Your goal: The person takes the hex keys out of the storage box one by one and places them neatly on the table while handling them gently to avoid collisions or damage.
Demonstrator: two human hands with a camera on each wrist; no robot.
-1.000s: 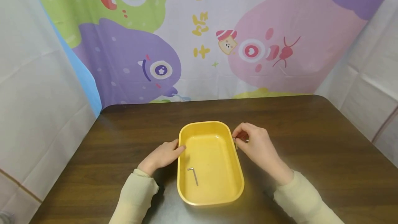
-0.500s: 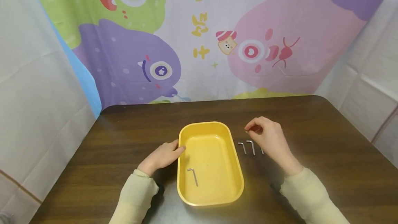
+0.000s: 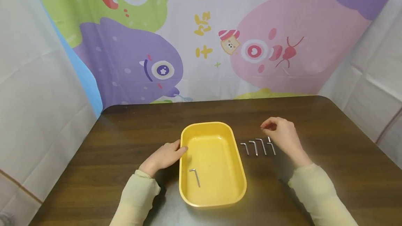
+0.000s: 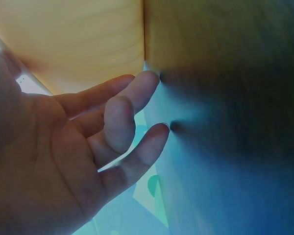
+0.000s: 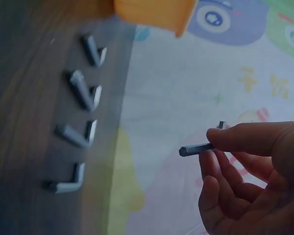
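My left hand [image 3: 164,157] holds the left rim of a deep yellow tray [image 3: 213,203], thumb over the edge and fingers outside. In the left wrist view, fingertips of that hand [image 4: 112,127] touch the dark table. One L-shaped hex key [image 3: 196,178] lies inside the tray. Over the table to the tray's right, my right hand [image 3: 282,135] pinches another hex key [image 5: 196,149] between thumb and fingers. Below that hand, several hex keys lie in a row: the nearest to the tray is a small hex key [image 3: 246,148], the farthest another hex key [image 3: 272,148].
The dark wooden table [image 3: 141,121] reaches back to a cartoon-printed cloth [image 3: 201,76]. White cloth walls [image 3: 373,79] stand on both sides.
My right hand has moved rightward from beside the tray's right rim, past the row of hex keys, uncovering more of them. The left hand and tray stay in place.
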